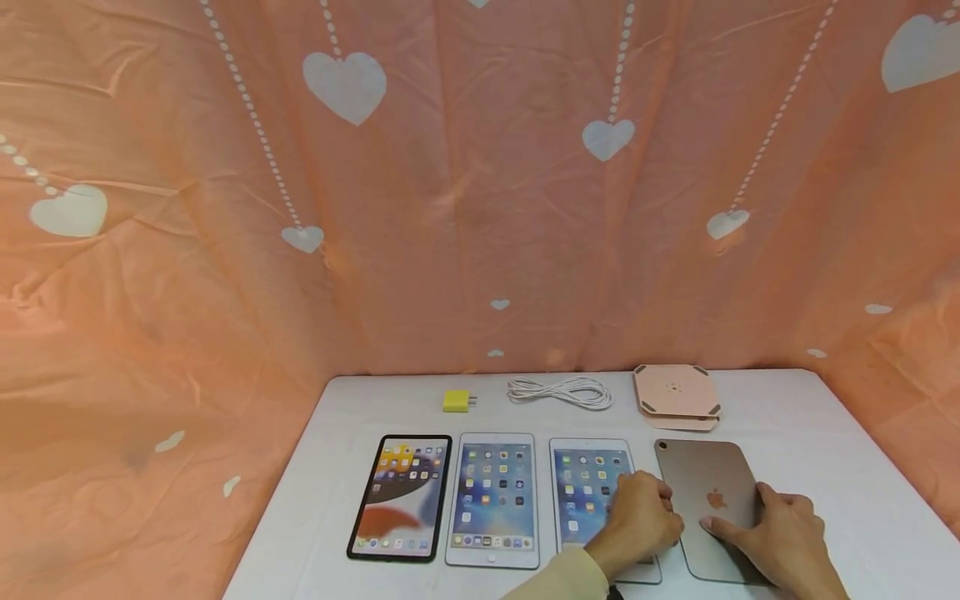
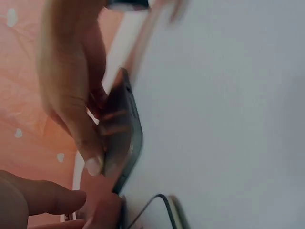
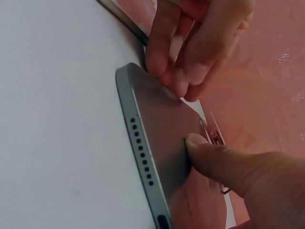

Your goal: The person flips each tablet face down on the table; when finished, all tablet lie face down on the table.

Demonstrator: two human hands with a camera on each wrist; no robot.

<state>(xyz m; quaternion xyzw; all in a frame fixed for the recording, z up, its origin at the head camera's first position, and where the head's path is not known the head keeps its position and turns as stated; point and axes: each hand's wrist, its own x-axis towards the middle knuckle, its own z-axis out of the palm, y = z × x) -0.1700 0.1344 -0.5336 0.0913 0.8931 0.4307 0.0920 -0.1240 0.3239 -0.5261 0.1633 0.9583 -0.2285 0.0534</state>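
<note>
A: Hands?
B: Right hand (image 1: 791, 533) grips the grey tablet (image 1: 701, 471) by its right edge, thumb on the back. Left hand (image 1: 641, 512): fingers bent, touching its left edge; can't tell if pinching.
A: Tablet location?
B: Back up on the white table (image 1: 300, 500), right end of the row, beside three screen-up tablets (image 1: 491, 496).
A: Behind?
B: Pink stand (image 1: 675, 390), white cable (image 1: 561, 392), yellow adapter (image 1: 455, 401).

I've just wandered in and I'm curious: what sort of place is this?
Probably a makeshift filming or demonstration booth: a white table backed by a heart-patterned orange sheet, with four tablets laid in a row.
</note>
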